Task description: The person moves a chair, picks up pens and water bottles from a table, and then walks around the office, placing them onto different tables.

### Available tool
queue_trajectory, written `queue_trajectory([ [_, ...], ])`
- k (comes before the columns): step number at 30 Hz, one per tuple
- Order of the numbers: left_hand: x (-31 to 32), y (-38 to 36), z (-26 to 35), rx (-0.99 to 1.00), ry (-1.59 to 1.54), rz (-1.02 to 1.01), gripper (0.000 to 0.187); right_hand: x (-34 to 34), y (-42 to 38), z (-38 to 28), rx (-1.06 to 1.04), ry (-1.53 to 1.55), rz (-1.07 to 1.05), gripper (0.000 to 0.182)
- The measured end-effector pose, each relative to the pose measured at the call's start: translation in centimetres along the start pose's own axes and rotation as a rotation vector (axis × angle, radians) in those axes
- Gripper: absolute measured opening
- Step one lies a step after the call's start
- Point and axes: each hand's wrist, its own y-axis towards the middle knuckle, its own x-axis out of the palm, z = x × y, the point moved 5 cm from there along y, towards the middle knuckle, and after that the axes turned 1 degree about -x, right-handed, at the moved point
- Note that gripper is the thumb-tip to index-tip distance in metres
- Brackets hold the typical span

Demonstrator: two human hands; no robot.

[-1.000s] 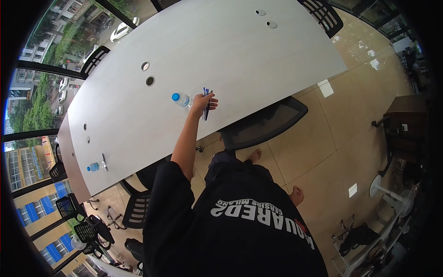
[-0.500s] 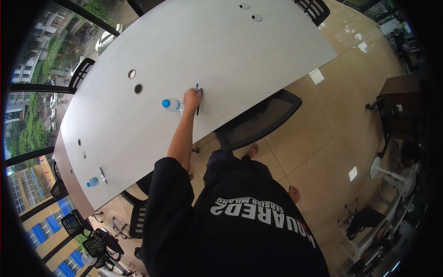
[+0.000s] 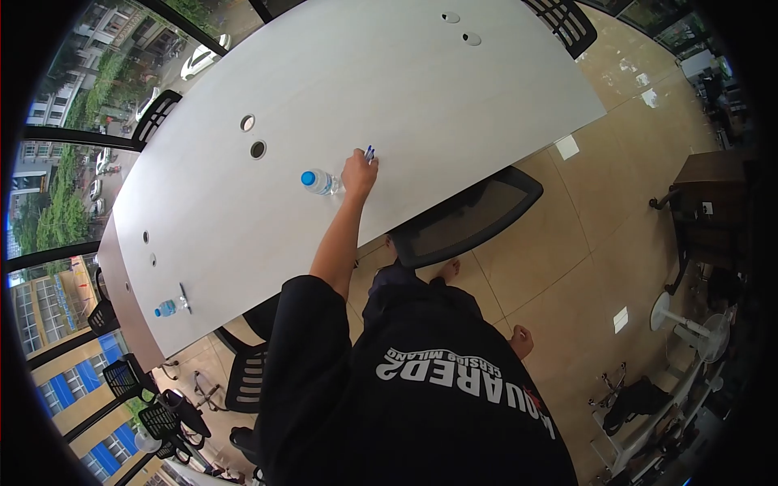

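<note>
My left hand [image 3: 359, 173] is closed around a pen [image 3: 369, 152], whose blue end sticks out past the fingers over the white table. Most of the pen is hidden by the hand. Just left of that hand, a clear water bottle [image 3: 321, 182] with a blue cap lies on its side, its base end close to the wrist. My right hand [image 3: 521, 342] hangs low at my side, over the floor, its fingers curled in and nothing visible in them.
The long white table [image 3: 421, 89] has several round cable holes. Another bottle [image 3: 166, 308] and a dark pen [image 3: 184, 295] lie at its left end. A mesh chair [image 3: 470, 215] stands against the near edge. White fans [image 3: 713, 336] and a dark cabinet [image 3: 709, 202] are at right.
My left hand has shifted slightly right and up in view, as has the whole scene. The dark pen seen beneath the hand earlier no longer shows. My right hand stays low.
</note>
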Motion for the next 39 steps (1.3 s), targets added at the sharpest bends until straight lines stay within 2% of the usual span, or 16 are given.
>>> queue_trajectory([
  [3,2.6,0.6,-0.4,0.031,0.082,-0.028,0.029,-0.5,-0.6,-1.1,-0.053,-0.023,0.042,0.016],
  [10,6.3,-3.4,2.0,0.421,0.214,-0.179,0.015,-1.9,-0.6,-0.1,0.025,-0.074,0.043,0.023],
  [16,4.3,-4.3,-1.3,0.368,0.291,-0.126,0.013,-1.5,0.5,1.9,-0.085,-0.218,0.048,0.028],
  [22,2.6,-4.9,-4.5,0.337,0.365,-0.102,0.016,-0.3,-0.4,-0.7,-0.032,-0.156,0.018,0.027],
  [31,0.9,-6.9,-6.7,0.147,0.248,-0.061,0.025,0.4,0.6,-2.3,-0.023,-0.014,0.011,0.019],
  [34,0.6,-6.9,-7.3,0.135,0.227,-0.06,0.025,0.5,0.5,-3.0,-0.098,-0.068,0.035,0.019],
  [39,0.7,-6.6,-7.9,0.123,0.177,-0.008,0.028,0.4,-0.1,-3.7,-0.054,-0.086,0.035,0.02],
])
